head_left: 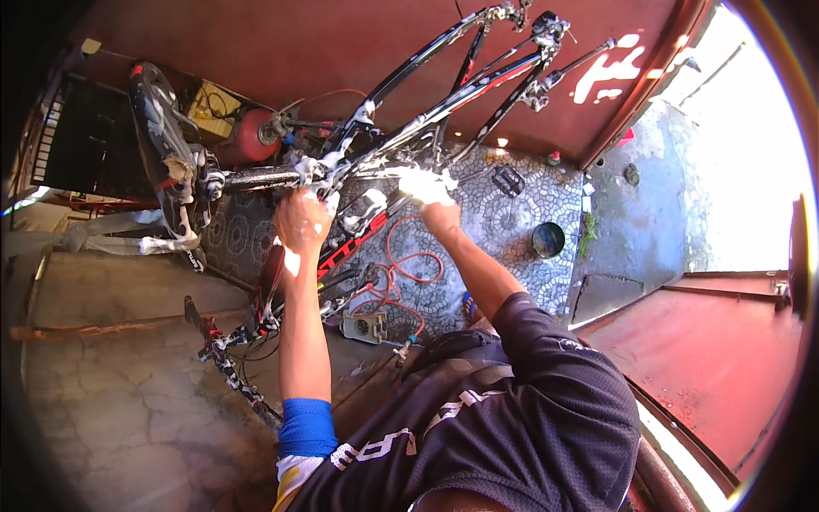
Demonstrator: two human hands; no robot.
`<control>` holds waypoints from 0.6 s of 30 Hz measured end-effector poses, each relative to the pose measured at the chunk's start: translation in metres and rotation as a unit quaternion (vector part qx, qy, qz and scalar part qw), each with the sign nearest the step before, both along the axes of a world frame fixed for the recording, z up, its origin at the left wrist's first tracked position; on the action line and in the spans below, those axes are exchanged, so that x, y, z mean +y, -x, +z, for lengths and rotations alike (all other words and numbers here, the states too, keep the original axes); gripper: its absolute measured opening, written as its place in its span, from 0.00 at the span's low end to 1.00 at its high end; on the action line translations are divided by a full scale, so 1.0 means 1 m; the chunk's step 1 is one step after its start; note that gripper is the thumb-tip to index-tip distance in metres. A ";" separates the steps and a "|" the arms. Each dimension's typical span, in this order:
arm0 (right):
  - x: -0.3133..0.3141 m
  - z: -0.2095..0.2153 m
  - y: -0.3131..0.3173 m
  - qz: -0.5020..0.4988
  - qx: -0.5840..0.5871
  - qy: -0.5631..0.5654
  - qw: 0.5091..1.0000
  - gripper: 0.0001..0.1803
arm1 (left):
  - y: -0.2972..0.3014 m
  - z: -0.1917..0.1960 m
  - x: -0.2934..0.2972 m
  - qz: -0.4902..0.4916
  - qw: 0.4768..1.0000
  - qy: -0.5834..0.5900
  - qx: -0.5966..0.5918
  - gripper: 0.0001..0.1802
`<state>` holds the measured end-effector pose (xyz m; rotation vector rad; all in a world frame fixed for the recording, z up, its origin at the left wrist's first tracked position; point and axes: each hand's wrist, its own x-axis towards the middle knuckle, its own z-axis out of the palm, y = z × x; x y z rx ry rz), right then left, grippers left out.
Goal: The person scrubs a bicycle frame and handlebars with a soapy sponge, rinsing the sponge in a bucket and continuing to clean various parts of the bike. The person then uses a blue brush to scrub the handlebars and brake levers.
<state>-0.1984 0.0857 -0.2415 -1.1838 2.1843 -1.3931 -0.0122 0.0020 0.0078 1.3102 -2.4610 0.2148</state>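
In front of me is a black, white and red bicycle frame (469,98), streaked with white foam. My left hand (303,220) is closed around a part of it, close to the joint where the foamy seatpost (256,177) meets the frame. A long black saddle-shaped part (156,111), also foamy, sits at the left end. My right hand (441,218) reaches to the lower side of the frame. Thick, glaring white foam (426,184) covers its fingers, which look closed; whatever they hold is hidden. Below lies a black tube with red lettering (354,246).
An orange hose (392,286) loops over the patterned tile floor (486,264), near a grey plastic box (364,327). Right of it are a black pedal (508,181) and a dark bowl (548,240). A red tank (252,136) and yellow box (209,111) stand by the red wall (281,43).
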 end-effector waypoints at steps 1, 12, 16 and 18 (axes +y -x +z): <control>0.001 -0.003 0.004 0.004 0.066 -0.048 0.997 0.13 | -0.002 -0.003 -0.002 -0.005 1.000 0.026 0.006 0.19; 0.019 -0.043 -0.028 0.204 -0.017 -0.185 0.961 0.16 | 0.007 -0.007 -0.008 -0.027 1.000 -0.002 -0.002 0.22; 0.033 -0.004 0.023 0.058 0.042 -0.044 0.996 0.15 | -0.009 -0.005 0.001 0.026 0.999 -0.028 -0.013 0.23; 0.019 0.064 0.061 -0.053 0.007 0.023 0.998 0.11 | -0.024 -0.007 0.006 0.045 0.999 0.006 -0.001 0.23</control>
